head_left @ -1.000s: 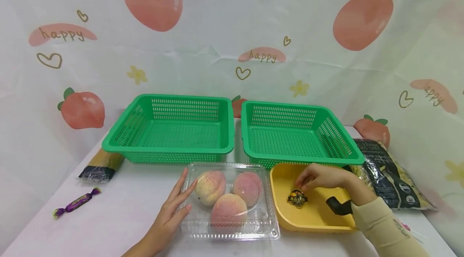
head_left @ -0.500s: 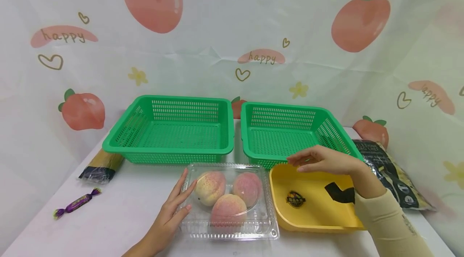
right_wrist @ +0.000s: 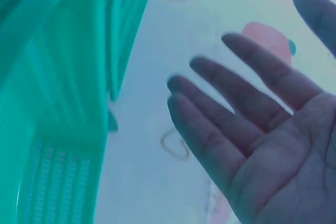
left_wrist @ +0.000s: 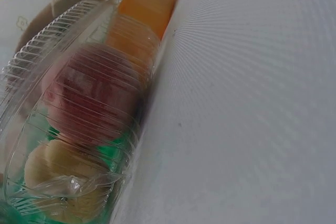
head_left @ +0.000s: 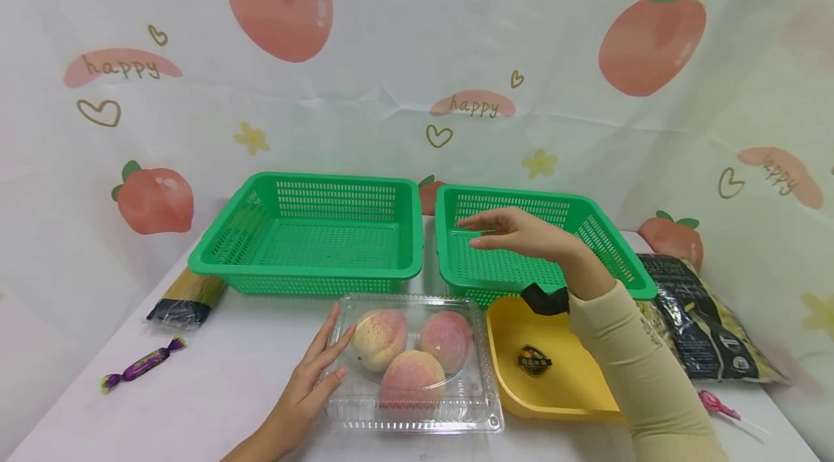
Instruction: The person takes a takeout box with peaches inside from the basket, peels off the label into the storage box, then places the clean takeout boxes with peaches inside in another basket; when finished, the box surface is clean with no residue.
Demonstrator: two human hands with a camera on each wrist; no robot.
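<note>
My left hand (head_left: 302, 384) rests with straight, spread fingers on the left side of a clear plastic clamshell box (head_left: 465, 404). Three peaches (head_left: 412, 379) sit inside the lidded box; the left wrist view shows a reddish peach (left_wrist: 94, 93) and a pale one (left_wrist: 65, 169) through its ribbed wall. My right hand (head_left: 521, 230) hovers over the right green basket (head_left: 541, 284), its fingers extended. In the right wrist view the palm of the right hand (right_wrist: 283, 156) shows nothing held. A yellow basin (head_left: 567, 375) stands right of the box, with a dark round label (head_left: 534, 360) inside it.
A second green basket (head_left: 306, 274) stands at the back left. Left of it lie a noodle packet (head_left: 189, 299) and a purple wrapped candy (head_left: 143, 364). On the right are a dark food bag (head_left: 706, 324) and a pink lollipop (head_left: 717, 405). A printed curtain (head_left: 365, 27) hangs behind.
My right hand has lifted out of the yellow basin and moved up and left to above the right green basket. The label stays in the basin. My left hand has stayed on the box.
</note>
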